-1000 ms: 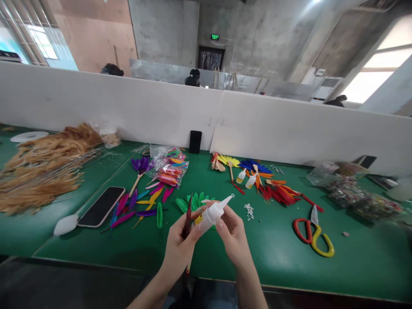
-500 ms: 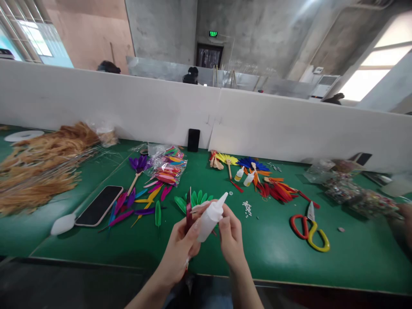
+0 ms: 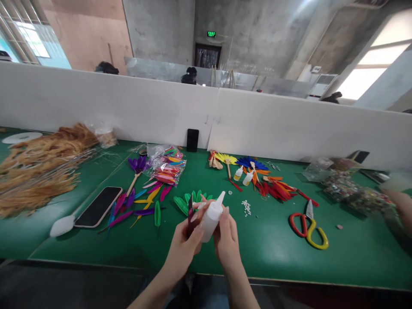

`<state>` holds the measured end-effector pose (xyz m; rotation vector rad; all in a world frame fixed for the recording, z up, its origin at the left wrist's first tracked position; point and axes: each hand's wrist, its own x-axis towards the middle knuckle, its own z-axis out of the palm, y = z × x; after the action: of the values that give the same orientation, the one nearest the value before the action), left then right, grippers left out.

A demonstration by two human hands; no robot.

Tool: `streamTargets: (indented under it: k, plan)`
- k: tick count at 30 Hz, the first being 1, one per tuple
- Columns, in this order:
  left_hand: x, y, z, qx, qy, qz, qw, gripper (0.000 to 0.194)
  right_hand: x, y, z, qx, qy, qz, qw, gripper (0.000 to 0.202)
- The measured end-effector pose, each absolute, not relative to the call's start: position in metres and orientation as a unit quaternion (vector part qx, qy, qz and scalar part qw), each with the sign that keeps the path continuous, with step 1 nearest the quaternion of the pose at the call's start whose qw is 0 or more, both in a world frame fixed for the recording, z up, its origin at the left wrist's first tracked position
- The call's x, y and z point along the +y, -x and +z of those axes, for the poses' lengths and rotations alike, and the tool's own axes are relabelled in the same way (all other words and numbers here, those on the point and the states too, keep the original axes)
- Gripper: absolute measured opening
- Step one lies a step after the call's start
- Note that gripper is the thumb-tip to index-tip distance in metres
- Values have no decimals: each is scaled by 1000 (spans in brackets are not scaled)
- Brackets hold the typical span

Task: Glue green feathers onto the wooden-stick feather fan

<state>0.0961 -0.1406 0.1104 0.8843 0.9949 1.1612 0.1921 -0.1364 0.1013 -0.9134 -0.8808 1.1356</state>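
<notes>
Left hand [image 3: 182,245] clasping nozzle bottle [image 3: 210,221], dark-red tool [image 3: 190,216]; right hand [image 3: 227,242] curled alongside, grip unclear.
Beyond bottle, leftward: clear bag [image 3: 157,151] of feathers [image 3: 167,177].

The bottle [image 3: 210,223] was translucent white, the surface [image 3: 267,253] deep green and one feather fan [image 3: 181,206] a brighter green; the scissors [image 3: 309,210] had one red handle and one yellow.

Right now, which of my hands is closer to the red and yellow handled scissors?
Right. Your right hand is left of the scissors, apart from them; your left hand is farther left, holding the white bottle.
</notes>
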Motion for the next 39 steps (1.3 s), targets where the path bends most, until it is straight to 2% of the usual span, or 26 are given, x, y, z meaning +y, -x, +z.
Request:
streamTargets:
  k: [7, 12, 17, 21, 30, 39]
  plan:
    - [-129, -84, 115, 475, -497, 525, 501, 37, -131, -200, 116, -452, 382, 456, 665, 40]
    - [-127, -62, 131, 468, -643, 469, 384, 41, -138, -206, 132, -458, 335, 514, 643, 40]
    - [-129, -46, 154, 467, -686, 458, 319, 39, -144, -213, 141, -472, 359, 489, 640, 40]
    - [-130, -41, 174, 419, -723, 482, 264, 22, -148, -217, 145, -497, 382, 471, 620, 40]
    - [-139, -50, 190, 364, -817, 404, 192, 19, -158, -223, 142, -606, 431, 295, 600, 29]
    - [-144, -48, 194, 356, -828, 393, 183, 22, -164, -226, 148, -654, 416, 209, 596, 29]
